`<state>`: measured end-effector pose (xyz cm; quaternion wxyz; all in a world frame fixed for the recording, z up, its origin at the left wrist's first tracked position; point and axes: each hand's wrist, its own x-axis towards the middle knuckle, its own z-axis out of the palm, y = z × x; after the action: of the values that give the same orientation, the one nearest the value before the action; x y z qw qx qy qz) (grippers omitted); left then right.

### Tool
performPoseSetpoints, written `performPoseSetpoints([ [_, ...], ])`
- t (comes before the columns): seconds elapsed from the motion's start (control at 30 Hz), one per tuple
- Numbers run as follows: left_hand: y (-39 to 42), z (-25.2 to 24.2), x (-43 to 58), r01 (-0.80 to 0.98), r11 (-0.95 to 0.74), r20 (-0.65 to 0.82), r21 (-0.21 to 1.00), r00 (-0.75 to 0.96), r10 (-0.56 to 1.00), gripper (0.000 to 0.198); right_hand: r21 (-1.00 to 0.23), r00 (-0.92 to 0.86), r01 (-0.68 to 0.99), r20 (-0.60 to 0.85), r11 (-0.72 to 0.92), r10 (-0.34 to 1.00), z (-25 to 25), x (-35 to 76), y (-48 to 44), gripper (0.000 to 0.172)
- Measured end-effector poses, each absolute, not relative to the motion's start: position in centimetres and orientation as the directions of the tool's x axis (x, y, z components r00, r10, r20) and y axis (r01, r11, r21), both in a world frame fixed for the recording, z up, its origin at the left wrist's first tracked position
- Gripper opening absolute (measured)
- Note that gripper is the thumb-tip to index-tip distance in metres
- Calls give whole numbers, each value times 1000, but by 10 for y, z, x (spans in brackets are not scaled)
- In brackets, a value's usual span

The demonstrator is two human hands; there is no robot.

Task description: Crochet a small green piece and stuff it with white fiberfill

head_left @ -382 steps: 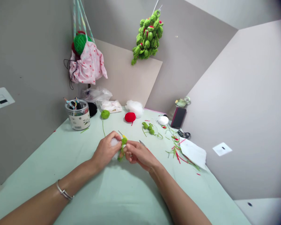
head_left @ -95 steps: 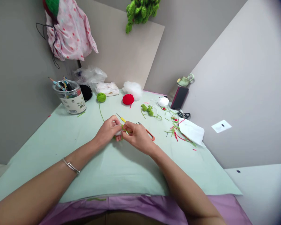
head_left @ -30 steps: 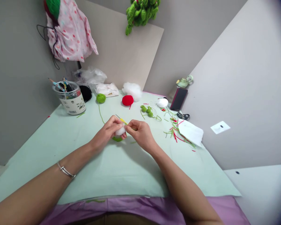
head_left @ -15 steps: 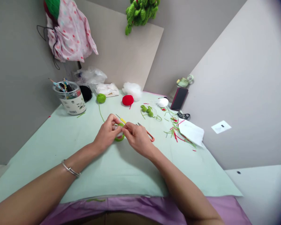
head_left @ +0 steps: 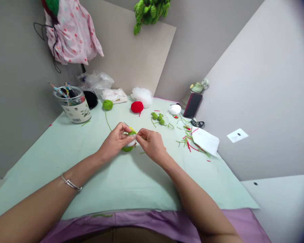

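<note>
My left hand (head_left: 114, 139) is closed around a small green and white crochet piece (head_left: 131, 142), pinching it between thumb and fingers above the table. The thumb and forefinger of my right hand (head_left: 152, 143) are pinched together at the piece's right edge; what lies between them is too small to make out. Just behind the fingers shows a bit of a yellow crochet hook handle (head_left: 132, 129). A green yarn ball (head_left: 107, 105) stands farther back, its strand running toward my left hand.
A red yarn ball (head_left: 137, 107), white stuffing (head_left: 142, 96) and a white ball (head_left: 175, 109) lie at the back. Small green crochet pieces (head_left: 158, 118) are beyond my right hand. Yarn scraps (head_left: 188, 141), a paper (head_left: 205, 141) and a phone (head_left: 193, 105) are right; a pencil jar (head_left: 76, 109) stands left.
The crochet piece has turned in my left hand, showing more white and green. My right hand has drawn slightly right and now covers most of the orange-handled scissors. The view has shifted slightly.
</note>
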<state>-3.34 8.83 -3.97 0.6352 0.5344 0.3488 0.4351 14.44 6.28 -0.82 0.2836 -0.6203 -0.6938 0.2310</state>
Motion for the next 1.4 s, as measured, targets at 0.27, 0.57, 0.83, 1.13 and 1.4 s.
performPoseSetpoints([
  [0.27,91,-45,-26,-162,61,-11,985,296,955,33,-653,-233,716,107,245,966,-7,135,53,18],
  [0.57,86,-33,-32,-176,141,-63,974,388,919,21,-669,-104,729,102,146,989,-6,134,56,17],
  [0.83,85,-37,-29,-202,84,4,976,402,916,43,-804,-180,580,29,130,983,-9,152,65,28],
  [1.13,91,-40,-28,-150,99,-47,984,321,946,34,-705,-273,657,105,265,956,-4,132,50,18],
  [1.4,86,-33,-32,-211,196,-92,958,421,903,15,-662,-141,720,152,206,978,-10,136,56,17],
])
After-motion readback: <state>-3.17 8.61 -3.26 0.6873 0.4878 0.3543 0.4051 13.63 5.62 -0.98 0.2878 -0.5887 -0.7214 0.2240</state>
